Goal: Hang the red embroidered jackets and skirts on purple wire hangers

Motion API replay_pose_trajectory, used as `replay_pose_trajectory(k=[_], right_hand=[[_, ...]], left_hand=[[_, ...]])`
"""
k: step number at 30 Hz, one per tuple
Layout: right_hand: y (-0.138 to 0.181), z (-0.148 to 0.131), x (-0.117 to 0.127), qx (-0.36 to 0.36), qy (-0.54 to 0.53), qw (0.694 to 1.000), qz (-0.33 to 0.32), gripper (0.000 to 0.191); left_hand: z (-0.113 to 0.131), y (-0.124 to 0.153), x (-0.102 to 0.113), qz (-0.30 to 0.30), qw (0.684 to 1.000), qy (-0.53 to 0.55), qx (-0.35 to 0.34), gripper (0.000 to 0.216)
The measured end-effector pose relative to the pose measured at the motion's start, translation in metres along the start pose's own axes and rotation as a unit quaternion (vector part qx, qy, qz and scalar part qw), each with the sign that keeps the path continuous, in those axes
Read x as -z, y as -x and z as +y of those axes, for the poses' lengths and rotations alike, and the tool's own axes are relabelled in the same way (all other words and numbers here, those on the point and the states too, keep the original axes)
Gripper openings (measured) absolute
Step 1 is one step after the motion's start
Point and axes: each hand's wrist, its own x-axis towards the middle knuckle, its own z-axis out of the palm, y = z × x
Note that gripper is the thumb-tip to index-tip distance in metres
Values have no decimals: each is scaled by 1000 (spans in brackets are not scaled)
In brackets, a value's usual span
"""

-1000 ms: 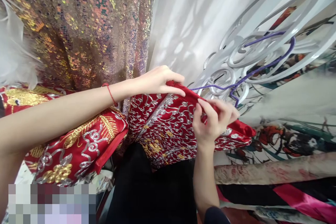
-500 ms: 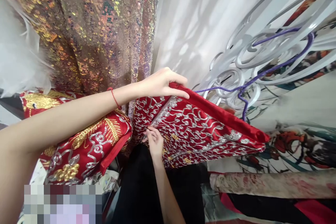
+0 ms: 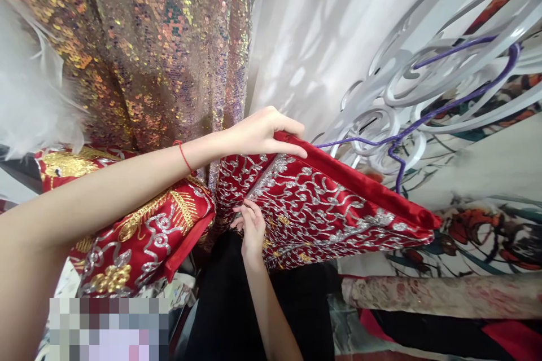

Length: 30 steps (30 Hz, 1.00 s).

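Note:
A red skirt (image 3: pixel 334 197) with silver vine embroidery and a plain red waistband stretches across the middle. My left hand (image 3: pixel 271 132), with a red string on its wrist, grips the waistband's upper end between thumb and fingers. Lower down, my right hand (image 3: pixel 252 228) has its fingertips together at the skirt's seam; whatever small thing they pinch is too small to make out. A purple hanger (image 3: pixel 393 141) sticks out behind the waistband. Left of the skirt, under my left arm, lies another red garment (image 3: pixel 139 231) embroidered in gold and silver.
A sequined cloth (image 3: pixel 169 39) hangs at the back left, beside white feathery material (image 3: pixel 38 79). White scrollwork (image 3: pixel 457 96) stands against the wall at right. Below it are a floral-patterned cloth (image 3: pixel 478 231) and a long pale pink-patterned roll (image 3: pixel 440 296). Dark trousers (image 3: pixel 224 299) show below.
My right hand has moved slightly to the right and up along the seam, its fingers a little more spread. My left hand keeps its hold on the waistband. The view has shifted slightly.

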Motion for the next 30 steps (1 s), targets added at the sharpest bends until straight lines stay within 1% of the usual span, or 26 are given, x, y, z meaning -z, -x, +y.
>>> replay_pose_trajectory(k=[5, 10, 15, 20, 22, 26, 30], right_hand=[[0, -7, -8, -38, -20, 999, 22, 50], [-5, -13, -16, -85, -39, 995, 43, 44], [-13, -14, -19, -105, -88, 989, 55, 34], [-13, -11, -20, -113, -99, 987, 57, 35], [-11, -10, -20, -97, -92, 989, 65, 36], [-6, -5, -22, -20, -69, 993, 93, 39], [-7, -1, -24, 0, -56, 994, 91, 41]], left_hand=[[0, 0, 0, 4, 1000, -3, -10, 32], [0, -1, 1, 8, 1000, -24, -17, 34], [2, -1, 2, 11, 999, -35, -26, 36], [3, -2, 3, 10, 999, -35, -35, 35], [3, -2, 3, 9, 999, -38, -33, 35], [2, -3, 3, 6, 999, -46, -21, 36], [1, -3, 3, 7, 998, -54, -14, 39]])
